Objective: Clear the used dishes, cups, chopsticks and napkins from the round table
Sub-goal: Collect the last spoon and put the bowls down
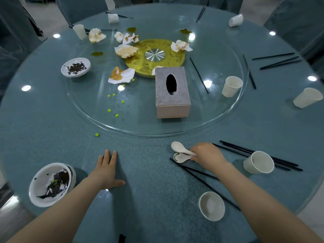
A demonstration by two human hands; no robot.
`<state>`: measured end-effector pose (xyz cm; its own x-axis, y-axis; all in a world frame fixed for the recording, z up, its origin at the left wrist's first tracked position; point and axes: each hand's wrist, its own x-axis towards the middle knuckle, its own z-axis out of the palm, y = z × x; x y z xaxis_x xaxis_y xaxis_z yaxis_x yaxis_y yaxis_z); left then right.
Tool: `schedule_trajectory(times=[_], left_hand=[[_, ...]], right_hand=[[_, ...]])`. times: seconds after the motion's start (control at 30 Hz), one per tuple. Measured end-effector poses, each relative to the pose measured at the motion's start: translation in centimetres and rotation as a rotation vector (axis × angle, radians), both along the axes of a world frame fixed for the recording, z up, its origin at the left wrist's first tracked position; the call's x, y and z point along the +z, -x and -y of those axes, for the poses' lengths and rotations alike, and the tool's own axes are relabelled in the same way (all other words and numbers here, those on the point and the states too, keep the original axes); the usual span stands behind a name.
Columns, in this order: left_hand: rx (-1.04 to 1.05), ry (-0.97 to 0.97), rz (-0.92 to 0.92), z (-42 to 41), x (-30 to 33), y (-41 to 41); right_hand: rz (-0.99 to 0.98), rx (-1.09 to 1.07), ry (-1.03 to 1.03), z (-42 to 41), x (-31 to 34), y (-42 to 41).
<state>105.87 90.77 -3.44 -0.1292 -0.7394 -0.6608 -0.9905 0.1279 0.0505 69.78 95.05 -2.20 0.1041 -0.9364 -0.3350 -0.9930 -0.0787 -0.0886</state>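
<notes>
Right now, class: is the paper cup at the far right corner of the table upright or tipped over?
Tipped over. The paper cup lies on its side on the table, its open mouth facing right rather than up.

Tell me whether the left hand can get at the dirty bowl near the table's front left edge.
Probably yes. The left hand lies flat and holds nothing, the dirty bowl sits just to its left, and only bare table lies between them.
</notes>
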Motion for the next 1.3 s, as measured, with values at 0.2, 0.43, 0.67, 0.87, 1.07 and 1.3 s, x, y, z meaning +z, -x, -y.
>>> schedule_trajectory(times=[0.2, 0.43, 0.67, 0.87, 1.07, 1.3], left_hand=[[-0.003, 0.006, -0.006, 0.0, 0.0, 0.0], [-0.01, 0.006, -0.002, -0.1, 0.3, 0.0], [-0.001, -0.028, -0.029, 0.7, 1.7, 0.1], [0.062, 0.116, -0.311, 1.7, 5.0, 0.0], [0.164, 0.305, -0.543, 2.1, 8.7, -3.6], [0.427, 0.427, -0.775, -0.3, 10.9, -11.7]], right_hand=[[0.333, -0.336, -0.002, -1.4, 0.7, 0.4], [0.226, -0.193, 0.011, -2.4, 0.9, 0.6], [0.148, -0.139, -0.033, -3.2, 0.3, 0.2], [0.149, -0.185, -0.014, -3.1, 1.3, -1.1], [0.255, -0.221, 0.039, -1.9, 3.5, -5.4], [0.338, -0.311, -0.035, -1.0, 4.7, -14.9]])
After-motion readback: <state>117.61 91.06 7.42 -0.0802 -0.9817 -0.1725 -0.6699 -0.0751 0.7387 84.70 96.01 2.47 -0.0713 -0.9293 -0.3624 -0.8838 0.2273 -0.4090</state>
